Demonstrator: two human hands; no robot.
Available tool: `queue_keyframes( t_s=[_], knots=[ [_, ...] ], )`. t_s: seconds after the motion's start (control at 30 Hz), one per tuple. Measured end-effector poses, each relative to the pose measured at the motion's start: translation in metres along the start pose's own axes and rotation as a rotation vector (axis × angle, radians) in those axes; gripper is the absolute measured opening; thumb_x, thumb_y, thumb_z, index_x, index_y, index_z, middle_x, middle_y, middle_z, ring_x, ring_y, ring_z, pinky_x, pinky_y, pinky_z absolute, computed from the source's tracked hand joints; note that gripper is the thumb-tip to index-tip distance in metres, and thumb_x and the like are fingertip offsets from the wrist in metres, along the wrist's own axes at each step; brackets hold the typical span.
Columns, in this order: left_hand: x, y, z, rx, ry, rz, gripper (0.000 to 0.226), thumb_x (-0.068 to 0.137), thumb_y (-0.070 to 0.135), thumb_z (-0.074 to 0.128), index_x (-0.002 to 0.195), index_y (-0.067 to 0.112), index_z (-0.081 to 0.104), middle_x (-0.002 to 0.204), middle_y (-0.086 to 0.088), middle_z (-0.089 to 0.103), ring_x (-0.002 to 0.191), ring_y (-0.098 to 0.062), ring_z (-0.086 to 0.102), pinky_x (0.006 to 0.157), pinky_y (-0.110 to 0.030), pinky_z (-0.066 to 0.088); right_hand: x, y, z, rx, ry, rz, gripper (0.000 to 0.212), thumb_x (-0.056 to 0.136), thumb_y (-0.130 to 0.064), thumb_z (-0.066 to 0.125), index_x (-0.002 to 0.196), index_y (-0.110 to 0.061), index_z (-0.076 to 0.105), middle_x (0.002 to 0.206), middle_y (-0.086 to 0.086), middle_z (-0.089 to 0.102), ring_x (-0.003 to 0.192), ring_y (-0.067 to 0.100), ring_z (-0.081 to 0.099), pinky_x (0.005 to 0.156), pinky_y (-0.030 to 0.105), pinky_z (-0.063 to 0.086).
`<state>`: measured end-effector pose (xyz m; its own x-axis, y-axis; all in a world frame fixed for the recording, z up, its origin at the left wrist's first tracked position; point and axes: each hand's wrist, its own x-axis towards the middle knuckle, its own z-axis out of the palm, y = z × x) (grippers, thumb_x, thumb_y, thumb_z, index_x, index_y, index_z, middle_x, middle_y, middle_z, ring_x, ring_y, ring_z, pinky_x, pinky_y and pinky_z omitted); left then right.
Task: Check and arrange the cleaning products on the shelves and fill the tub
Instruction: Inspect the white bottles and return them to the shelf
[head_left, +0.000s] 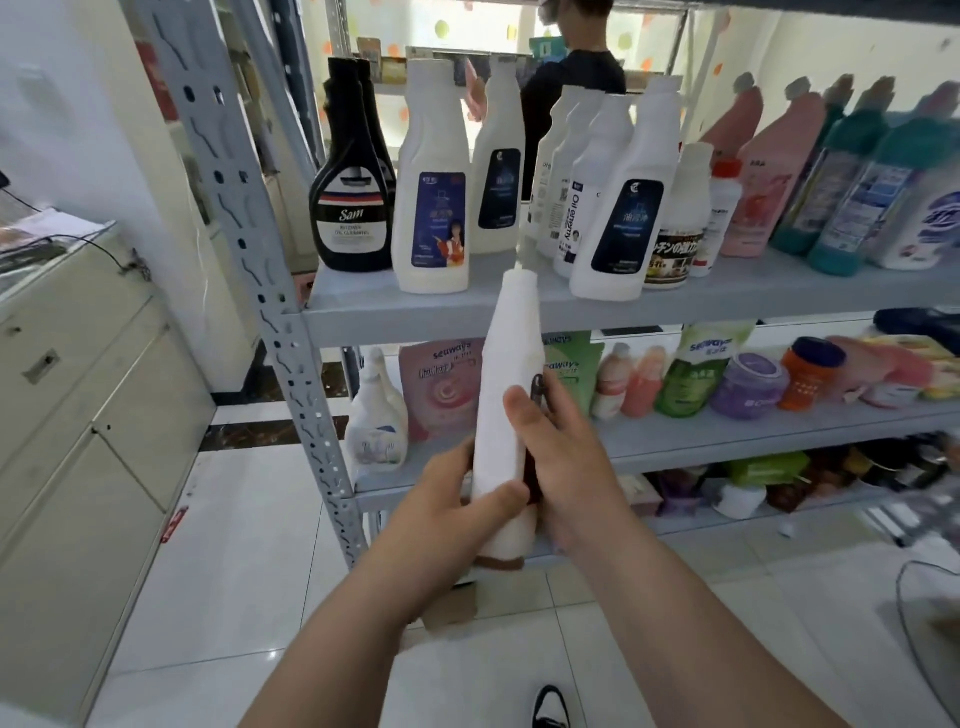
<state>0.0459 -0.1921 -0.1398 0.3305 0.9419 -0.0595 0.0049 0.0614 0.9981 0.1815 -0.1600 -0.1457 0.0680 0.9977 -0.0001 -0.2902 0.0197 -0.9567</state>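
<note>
White bottle (506, 395) between both hands.

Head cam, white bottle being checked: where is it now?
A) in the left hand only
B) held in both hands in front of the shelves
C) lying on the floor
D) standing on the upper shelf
B: the left hand and the right hand both grip the white bottle, held cap-up off the upper shelf.
</note>
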Motion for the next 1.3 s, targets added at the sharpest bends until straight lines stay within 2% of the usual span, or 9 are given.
queue_keyframes(
  t_s=[0.13,0.37,0.47,0.6,0.77,0.87,1.07,1.17,1.3],
  knots=[
    [-0.014,-0.008,-0.007,-0.109,0.151,-0.019,0.028,0.099,0.017,0.056,0.107,0.038,0.071,0.106,-0.006,0.073,0.091,-0.025,0.073,0.066,-0.044,0.063,0.000,-0.006,-0.003,0.108,-0.036,0.142,0.066,0.072,-0.049,0.080,0.121,-0.008,0.064,0.111,0.015,0.075,0.102,0.031,0.072,0.087,0.048,0.059],
    [-0.016,-0.022,-0.017,-0.236,0.262,-0.087,0.036,0.103,0.023,0.042,0.107,0.037,0.074,0.107,0.001,0.076,0.106,-0.027,0.070,0.081,-0.056,0.061,-0.002,0.001,-0.002,0.159,-0.199,0.064,0.048,0.096,-0.031,0.064,0.137,-0.007,0.060,0.131,0.026,0.065,0.122,0.043,0.063,0.105,0.059,0.049],
    [-0.014,-0.028,-0.020,-0.314,0.284,-0.161,0.025,0.102,0.023,0.046,0.096,0.022,0.071,0.084,-0.002,0.074,0.070,-0.020,0.071,0.051,-0.032,0.053,-0.003,0.007,0.005,0.167,-0.232,0.085,0.051,0.094,-0.036,0.061,0.141,-0.016,0.060,0.133,0.019,0.065,0.124,0.038,0.060,0.111,0.058,0.043],
    [-0.016,-0.028,-0.020,-0.631,0.075,-0.259,0.035,0.081,0.022,0.068,0.109,0.003,0.060,0.079,-0.018,0.062,0.058,-0.030,0.061,0.049,-0.029,0.047,-0.005,0.016,0.013,0.166,-0.324,0.168,0.073,0.080,-0.043,0.080,0.142,-0.013,0.055,0.127,0.020,0.061,0.118,0.035,0.059,0.110,0.062,0.039],
    [-0.009,-0.029,-0.029,-0.480,0.015,-0.236,0.031,0.101,0.035,0.053,0.115,0.013,0.069,0.103,-0.013,0.072,0.085,-0.033,0.069,0.078,-0.049,0.054,-0.004,0.016,0.011,0.083,-0.205,0.075,0.052,0.080,-0.023,0.081,0.129,-0.017,0.062,0.115,0.011,0.072,0.103,0.030,0.070,0.081,0.043,0.060],
    [-0.008,-0.032,-0.038,-0.207,0.102,-0.223,0.031,0.096,0.043,0.053,0.121,0.034,0.068,0.114,-0.001,0.075,0.109,-0.025,0.070,0.100,-0.057,0.053,-0.004,0.017,0.010,-0.124,-0.086,-0.054,0.070,0.077,-0.025,0.089,0.138,-0.033,0.055,0.122,0.005,0.070,0.110,0.028,0.071,0.085,0.048,0.062],
    [-0.001,-0.031,-0.039,-0.111,0.372,-0.138,0.022,0.105,0.027,0.043,0.101,0.025,0.065,0.090,-0.001,0.074,0.081,-0.016,0.069,0.073,-0.040,0.058,0.000,0.014,0.024,-0.054,-0.117,-0.079,0.041,0.095,-0.027,0.068,0.133,-0.042,0.060,0.119,0.000,0.071,0.113,0.027,0.069,0.091,0.045,0.060],
    [-0.004,-0.033,-0.039,-0.675,0.091,-0.311,0.032,0.091,0.034,0.062,0.107,0.006,0.061,0.077,-0.013,0.065,0.060,-0.026,0.063,0.039,-0.023,0.046,0.006,0.012,0.027,-0.114,-0.237,-0.076,0.035,0.100,-0.032,0.062,0.133,-0.041,0.066,0.132,0.000,0.067,0.121,0.020,0.065,0.103,0.046,0.053],
    [-0.002,-0.048,-0.045,-1.114,-0.435,-0.256,0.039,0.096,0.032,0.062,0.122,0.002,0.059,0.100,-0.017,0.062,0.087,-0.030,0.064,0.051,-0.022,0.048,0.008,0.016,0.033,-0.182,-0.272,-0.097,0.039,0.104,-0.019,0.057,0.132,-0.044,0.067,0.118,0.002,0.062,0.098,0.015,0.065,0.087,0.033,0.057]
  ],
)
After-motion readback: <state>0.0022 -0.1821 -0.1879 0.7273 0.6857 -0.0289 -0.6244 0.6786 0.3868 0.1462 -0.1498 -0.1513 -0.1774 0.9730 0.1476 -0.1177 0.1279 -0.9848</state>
